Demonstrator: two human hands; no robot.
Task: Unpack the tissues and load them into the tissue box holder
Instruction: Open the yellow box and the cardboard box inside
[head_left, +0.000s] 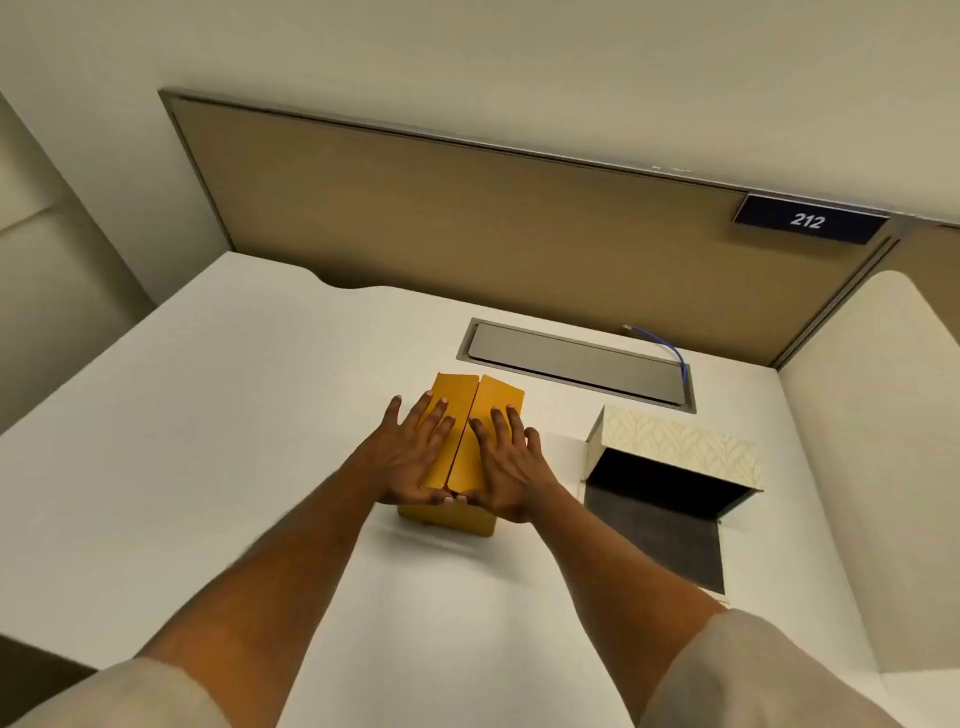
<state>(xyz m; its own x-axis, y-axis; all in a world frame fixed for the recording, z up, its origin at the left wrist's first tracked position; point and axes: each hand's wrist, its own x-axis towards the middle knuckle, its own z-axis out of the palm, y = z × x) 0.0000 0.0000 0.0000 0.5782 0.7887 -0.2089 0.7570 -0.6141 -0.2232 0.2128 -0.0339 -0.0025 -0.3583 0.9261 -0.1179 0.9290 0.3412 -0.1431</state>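
Observation:
A yellow cardboard box (470, 395) stands on the white desk (208, 415), its two top flaps folded down with a seam along the middle. My left hand (415, 457) lies flat on the left flap, fingers spread. My right hand (506, 462) lies flat on the right flap, fingers spread too; the two thumbs meet at the box's near edge. To the right sits the tissue box holder (675, 447), cream with a leaf pattern, lying with its dark open side toward me and its dark flap (665, 540) flat on the desk. No tissues are visible.
A grey cable hatch (571, 364) is set into the desk behind the box, with a blue cable (670, 348) coming out at its right end. A tan partition panel (467, 228) with a "212" sign (808, 221) rises at the back. A white side panel (872, 467) stands at the right.

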